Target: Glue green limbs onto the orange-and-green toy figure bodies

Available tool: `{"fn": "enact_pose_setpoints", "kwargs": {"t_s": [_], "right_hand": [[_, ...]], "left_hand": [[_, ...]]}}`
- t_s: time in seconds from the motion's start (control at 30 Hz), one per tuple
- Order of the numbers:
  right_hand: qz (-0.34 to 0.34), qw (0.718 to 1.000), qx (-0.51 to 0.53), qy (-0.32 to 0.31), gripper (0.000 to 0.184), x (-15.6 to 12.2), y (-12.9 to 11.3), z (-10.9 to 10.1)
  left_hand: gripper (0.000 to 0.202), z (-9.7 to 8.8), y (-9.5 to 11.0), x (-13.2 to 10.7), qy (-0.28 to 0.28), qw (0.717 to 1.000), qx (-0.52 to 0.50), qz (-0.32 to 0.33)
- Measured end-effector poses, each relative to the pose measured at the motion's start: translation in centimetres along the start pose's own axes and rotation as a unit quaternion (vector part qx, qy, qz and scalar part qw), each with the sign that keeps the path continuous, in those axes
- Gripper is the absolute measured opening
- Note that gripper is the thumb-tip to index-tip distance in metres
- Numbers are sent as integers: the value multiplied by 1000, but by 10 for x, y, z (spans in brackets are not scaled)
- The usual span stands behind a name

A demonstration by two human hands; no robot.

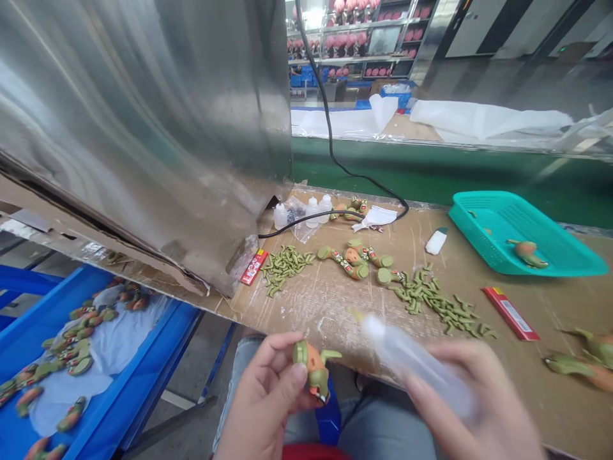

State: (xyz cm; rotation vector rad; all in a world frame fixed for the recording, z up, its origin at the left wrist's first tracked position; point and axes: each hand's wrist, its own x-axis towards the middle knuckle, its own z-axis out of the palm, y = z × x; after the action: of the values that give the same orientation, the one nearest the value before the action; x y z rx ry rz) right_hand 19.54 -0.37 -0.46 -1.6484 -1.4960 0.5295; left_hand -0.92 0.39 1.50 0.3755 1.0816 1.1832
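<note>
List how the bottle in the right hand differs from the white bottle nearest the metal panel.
Pose: the held bottle is tilted, tip pointing leftward; the back bottle stands upright.
Support: the held bottle is gripped by the right hand; the back bottle rests on the table.
Sharpness: the held bottle looks blurred, the back bottle clearer.
Shared: both are pale, with a narrowing top.

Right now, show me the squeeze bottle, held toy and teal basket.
Squeeze bottle (422, 361), head view: its translucent body.
Held toy (315, 362), head view: its orange part.
Teal basket (508, 223), head view: its bare inside.
</note>
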Motion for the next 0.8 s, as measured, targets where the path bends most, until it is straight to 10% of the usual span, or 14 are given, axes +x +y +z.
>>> {"fn": "enact_pose_setpoints", "kwargs": {"t_s": [0.2,0.37,0.57,0.8], "right_hand": [[-5,1000,-14,7,35,54,40,55],[-91,982,-50,160,34,39,14,51],[-303,944,-64,-118,14,57,-26,106],[-290,926,-151,-187,3,92,-31,165]], "left_hand": [[26,-9,1,2,24,1000,-14,9],[27,-21,4,4,55,997,-36,28],[25,-22,6,2,59,996,-48,56],[25,-34,6,0,59,995,-53,54]]}}
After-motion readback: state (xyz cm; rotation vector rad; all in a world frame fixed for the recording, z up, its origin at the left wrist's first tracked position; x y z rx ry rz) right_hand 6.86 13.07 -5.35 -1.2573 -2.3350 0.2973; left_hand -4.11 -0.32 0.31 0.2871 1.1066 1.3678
